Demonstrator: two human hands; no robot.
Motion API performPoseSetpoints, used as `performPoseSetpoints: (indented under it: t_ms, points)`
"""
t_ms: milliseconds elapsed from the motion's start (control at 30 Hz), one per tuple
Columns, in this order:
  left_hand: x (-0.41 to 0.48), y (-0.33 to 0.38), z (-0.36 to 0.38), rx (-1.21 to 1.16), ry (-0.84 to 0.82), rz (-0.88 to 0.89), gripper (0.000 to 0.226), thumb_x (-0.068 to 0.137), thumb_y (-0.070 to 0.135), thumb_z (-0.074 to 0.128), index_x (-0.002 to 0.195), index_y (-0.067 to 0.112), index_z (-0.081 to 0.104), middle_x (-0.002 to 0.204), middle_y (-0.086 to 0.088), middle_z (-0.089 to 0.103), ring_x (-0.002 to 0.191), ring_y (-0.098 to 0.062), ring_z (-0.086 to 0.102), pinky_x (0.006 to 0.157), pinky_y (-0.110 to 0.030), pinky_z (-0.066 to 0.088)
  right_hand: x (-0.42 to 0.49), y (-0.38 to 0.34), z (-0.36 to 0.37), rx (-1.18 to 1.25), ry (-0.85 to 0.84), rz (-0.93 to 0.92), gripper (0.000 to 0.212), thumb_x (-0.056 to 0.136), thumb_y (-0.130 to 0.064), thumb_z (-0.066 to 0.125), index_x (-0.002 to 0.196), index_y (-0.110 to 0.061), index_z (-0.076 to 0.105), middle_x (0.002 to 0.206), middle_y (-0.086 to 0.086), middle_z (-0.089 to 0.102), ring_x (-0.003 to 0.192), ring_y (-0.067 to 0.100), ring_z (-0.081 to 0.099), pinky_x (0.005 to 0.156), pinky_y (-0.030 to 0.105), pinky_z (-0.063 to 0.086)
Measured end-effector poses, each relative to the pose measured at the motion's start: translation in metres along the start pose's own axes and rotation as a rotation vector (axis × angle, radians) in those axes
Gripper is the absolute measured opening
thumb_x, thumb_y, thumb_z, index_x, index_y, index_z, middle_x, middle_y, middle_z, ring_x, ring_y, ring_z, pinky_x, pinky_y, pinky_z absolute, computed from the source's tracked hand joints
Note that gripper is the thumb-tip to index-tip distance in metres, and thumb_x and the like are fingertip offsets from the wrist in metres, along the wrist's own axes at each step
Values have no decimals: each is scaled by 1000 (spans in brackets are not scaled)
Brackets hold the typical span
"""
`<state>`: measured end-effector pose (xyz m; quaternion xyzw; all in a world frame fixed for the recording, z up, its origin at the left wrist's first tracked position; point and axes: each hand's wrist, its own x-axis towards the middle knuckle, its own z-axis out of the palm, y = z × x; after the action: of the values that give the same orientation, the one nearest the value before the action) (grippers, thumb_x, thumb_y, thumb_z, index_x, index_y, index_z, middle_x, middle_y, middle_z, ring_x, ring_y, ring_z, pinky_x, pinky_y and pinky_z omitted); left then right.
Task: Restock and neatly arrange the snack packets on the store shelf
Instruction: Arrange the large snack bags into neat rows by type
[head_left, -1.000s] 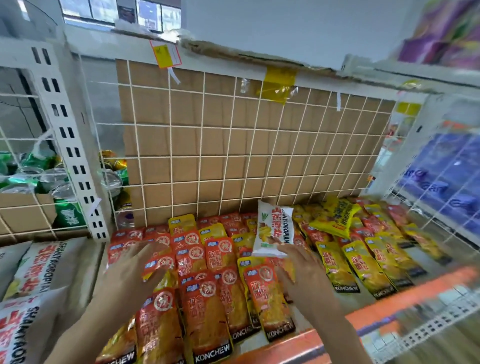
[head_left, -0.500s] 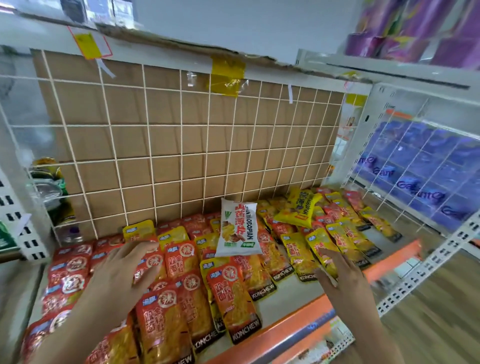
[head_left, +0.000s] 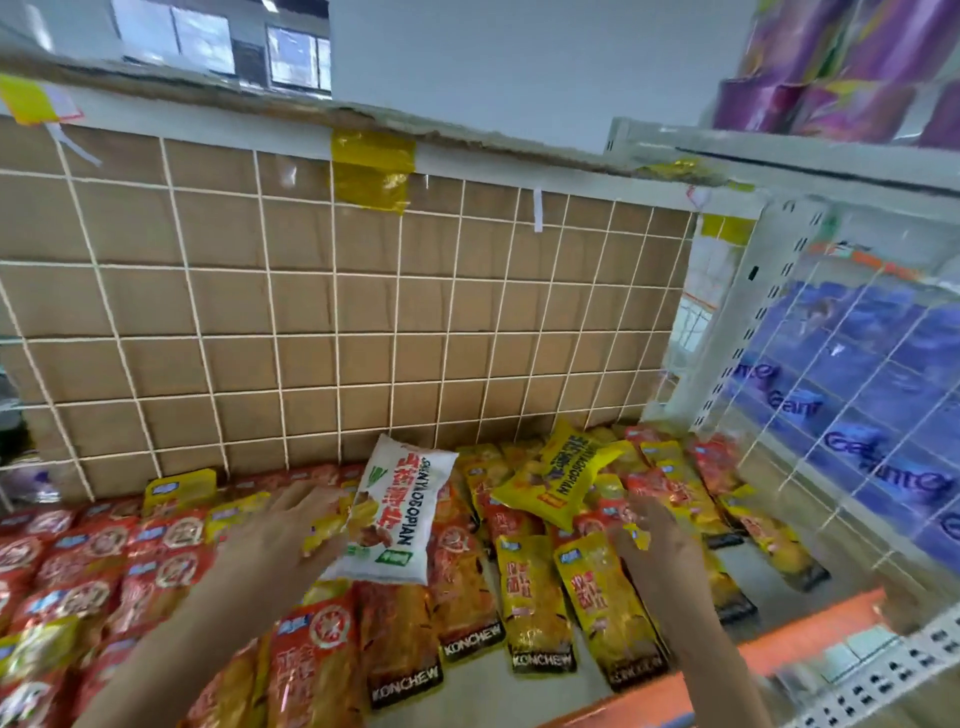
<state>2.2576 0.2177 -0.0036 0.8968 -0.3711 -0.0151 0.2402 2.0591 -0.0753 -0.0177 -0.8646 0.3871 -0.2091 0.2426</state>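
Reaching into the shelf (head_left: 810, 623), both hands are low over the snacks. L hand (head_left: 283, 530) has its fingers (head_left: 311, 499) apart, tips at the left edge of the white packet (head_left: 400, 499). That packet lies tilted on top of the red packets (head_left: 322, 639), in the middle. R hand (head_left: 662, 545) has fingers apart too, resting on the yellow packets (head_left: 530, 597) w/ nothing held. A big yellow bag (head_left: 558, 478) lies on the pile near the wire grid (head_left: 336, 332) at the back.

1. Straight past the fingers (head_left: 304, 501) there's a cardboard panel (head_left: 306, 301) behind a white wire grid (head_left: 336, 332).
2. Plain pale wall (head_left: 519, 67) above that.
3. Bright windows (head_left: 296, 57) way up left of the fingers.
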Motion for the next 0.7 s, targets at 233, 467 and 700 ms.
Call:
performPoseSetpoints:
  t_ms: [233, 467, 700]
  points:
    - [31, 27, 42, 2, -75, -152, 66, 91, 47, 50, 146, 30, 18, 146, 4, 31, 129, -20, 38, 103, -36, 37, 65, -3, 7, 192, -90, 134, 55, 90, -36, 57, 135, -8, 41, 125, 14, 58, 110, 31, 56, 85, 34, 44]
    - [37, 31, 49, -71, -141, -318, 89, 82, 55, 58, 148, 35, 3, 147, -1, 34, 130, -23, 38, 103, -36, 38, 91, -16, 23, 151, -207, 188, 89, 78, -54, 64, 142, -7, 23, 129, 18, 52, 117, 36, 51, 91, 43, 43]
    - [35, 44, 53, -35, -59, -296, 93, 82, 46, 65, 148, 31, 2, 147, 1, 35, 132, -23, 36, 105, -35, 36, 90, -20, 32, 203, -228, 177, 93, 81, -37, 69, 146, -5, 11, 127, 21, 52, 117, 37, 51, 87, 39, 42]
